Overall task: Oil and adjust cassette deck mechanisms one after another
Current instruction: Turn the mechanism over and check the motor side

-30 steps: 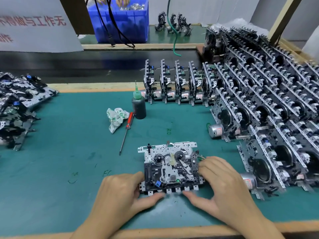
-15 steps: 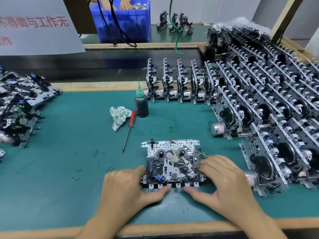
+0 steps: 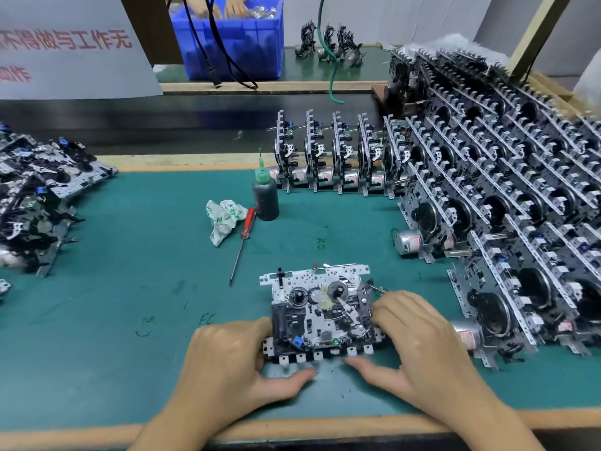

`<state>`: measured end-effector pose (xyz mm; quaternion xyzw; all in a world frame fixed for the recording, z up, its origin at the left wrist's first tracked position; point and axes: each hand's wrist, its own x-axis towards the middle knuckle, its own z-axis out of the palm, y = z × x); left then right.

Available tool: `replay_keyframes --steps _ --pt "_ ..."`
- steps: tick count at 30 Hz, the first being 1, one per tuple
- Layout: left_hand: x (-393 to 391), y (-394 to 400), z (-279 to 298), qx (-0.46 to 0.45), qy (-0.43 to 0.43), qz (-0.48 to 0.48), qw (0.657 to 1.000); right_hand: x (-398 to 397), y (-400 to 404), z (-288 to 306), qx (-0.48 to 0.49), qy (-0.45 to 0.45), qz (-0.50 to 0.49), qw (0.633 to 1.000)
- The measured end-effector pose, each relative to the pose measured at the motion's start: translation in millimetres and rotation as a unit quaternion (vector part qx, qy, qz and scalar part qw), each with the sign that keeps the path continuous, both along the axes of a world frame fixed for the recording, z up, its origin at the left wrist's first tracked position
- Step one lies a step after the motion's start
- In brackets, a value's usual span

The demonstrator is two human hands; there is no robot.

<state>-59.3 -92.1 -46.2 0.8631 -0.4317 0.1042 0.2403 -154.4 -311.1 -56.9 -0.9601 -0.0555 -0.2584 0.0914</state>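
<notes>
A cassette deck mechanism (image 3: 320, 309) lies flat on the green mat near the front edge, its reels and white metal plate facing up. My left hand (image 3: 234, 359) holds its left side, fingers curled at the edge and thumb along the front row of tabs. My right hand (image 3: 419, 340) holds the right side in the same way, thumb pointing left under the front edge. Behind the mechanism stands a dark oil bottle (image 3: 265, 196) with a green nozzle, and a red-handled screwdriver (image 3: 242, 244) lies beside it.
A crumpled cloth (image 3: 224, 219) lies left of the screwdriver. Several mechanisms stand upright in a row (image 3: 338, 161) at the back and in a large leaning stack (image 3: 507, 196) on the right. A loose pile of mechanisms (image 3: 35, 196) fills the left. A blue bin (image 3: 234, 43) sits beyond.
The hands and the mechanism keep their places on the mat. The grip on both sides looks the same; only the view has shifted slightly.
</notes>
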Motion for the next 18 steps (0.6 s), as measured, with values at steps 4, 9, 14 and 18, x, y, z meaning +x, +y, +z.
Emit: replay_keyframes --steps 4,9,14,18 --pt "1.7 3.8 -0.5 -0.005 -0.012 -0.012 1.0 0.2 0.4 0.5 -0.01 -0.015 -0.006 1.0" --pt "1.1 1.1 -2.3 -0.008 -0.066 0.03 0.997 -1.8 -0.9 2.2 0.029 0.014 0.009 0.999" --pt "4.3 1.2 -1.7 -0.001 -0.049 0.02 0.999 -1.1 0.3 0.5 0.034 0.01 0.002 0.999" --pt "3.7 2.0 2.0 0.01 0.023 0.004 1.0 -1.4 4.8 4.6 0.021 0.022 -0.024 0.999"
